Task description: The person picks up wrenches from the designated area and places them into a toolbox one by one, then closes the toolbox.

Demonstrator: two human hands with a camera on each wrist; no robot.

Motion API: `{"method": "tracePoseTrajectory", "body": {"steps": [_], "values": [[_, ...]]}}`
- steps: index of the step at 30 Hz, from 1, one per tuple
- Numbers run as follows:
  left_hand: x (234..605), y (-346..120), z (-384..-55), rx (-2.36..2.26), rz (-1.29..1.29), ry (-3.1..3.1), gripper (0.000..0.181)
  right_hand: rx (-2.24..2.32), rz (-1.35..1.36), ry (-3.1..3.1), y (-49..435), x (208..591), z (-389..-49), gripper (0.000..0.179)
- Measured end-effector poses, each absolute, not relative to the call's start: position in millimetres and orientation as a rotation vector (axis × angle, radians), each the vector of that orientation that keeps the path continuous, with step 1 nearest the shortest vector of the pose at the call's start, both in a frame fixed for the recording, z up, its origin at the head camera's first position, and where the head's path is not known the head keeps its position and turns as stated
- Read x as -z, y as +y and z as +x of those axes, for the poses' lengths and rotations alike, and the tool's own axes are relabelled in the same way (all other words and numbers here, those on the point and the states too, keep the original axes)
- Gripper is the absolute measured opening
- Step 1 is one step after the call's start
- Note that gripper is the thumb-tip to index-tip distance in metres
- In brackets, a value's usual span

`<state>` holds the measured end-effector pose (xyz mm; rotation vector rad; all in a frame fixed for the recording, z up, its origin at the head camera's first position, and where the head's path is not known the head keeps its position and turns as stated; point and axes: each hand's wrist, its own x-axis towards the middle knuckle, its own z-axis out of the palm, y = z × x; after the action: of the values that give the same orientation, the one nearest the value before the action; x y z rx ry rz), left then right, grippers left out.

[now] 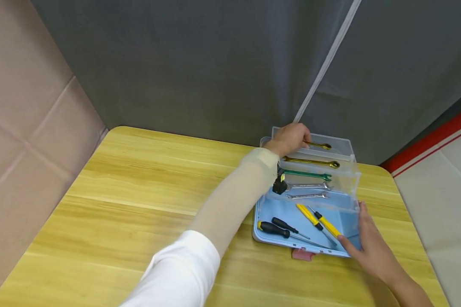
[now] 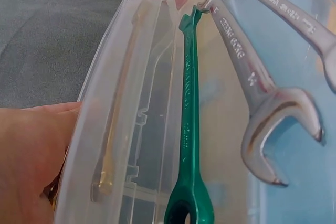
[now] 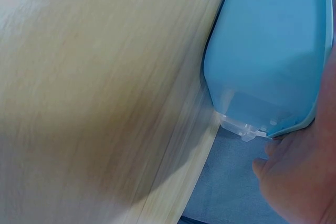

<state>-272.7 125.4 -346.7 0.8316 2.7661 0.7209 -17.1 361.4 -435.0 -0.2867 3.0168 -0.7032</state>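
Note:
In the head view my left hand (image 1: 291, 138) is at the back of the clear plastic compartments (image 1: 343, 147), holding a gold wrench (image 1: 319, 146) whose far end sticks out past the fingers. Closer to me lie another gold wrench (image 1: 311, 162), a green wrench (image 1: 307, 173) and two silver wrenches (image 1: 307, 186). The left wrist view shows the green wrench (image 2: 190, 114) close up, the left hand partly cut off. My right hand (image 1: 380, 251) grips the front right corner of the blue toolbox (image 3: 268, 51), thumb by the front rim, fingers along the side.
Inside the blue base lie two black-handled screwdrivers (image 1: 274, 230) and two yellow-handled tools (image 1: 310, 215). A pink latch (image 1: 302, 254) hangs at its front. The wooden table (image 1: 138, 204) extends to the left, with a grey curtain (image 1: 176, 64) behind.

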Motion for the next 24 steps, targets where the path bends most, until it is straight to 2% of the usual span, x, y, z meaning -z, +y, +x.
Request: {"method": "tracePoseTrajectory", "body": {"steps": [24], "values": [[346.5, 127.8, -271.2, -0.748, 0.737, 2.748, 0.016, 0.718, -0.303, 3.034, 360.4, 435.3, -17.8, 0.105]]}}
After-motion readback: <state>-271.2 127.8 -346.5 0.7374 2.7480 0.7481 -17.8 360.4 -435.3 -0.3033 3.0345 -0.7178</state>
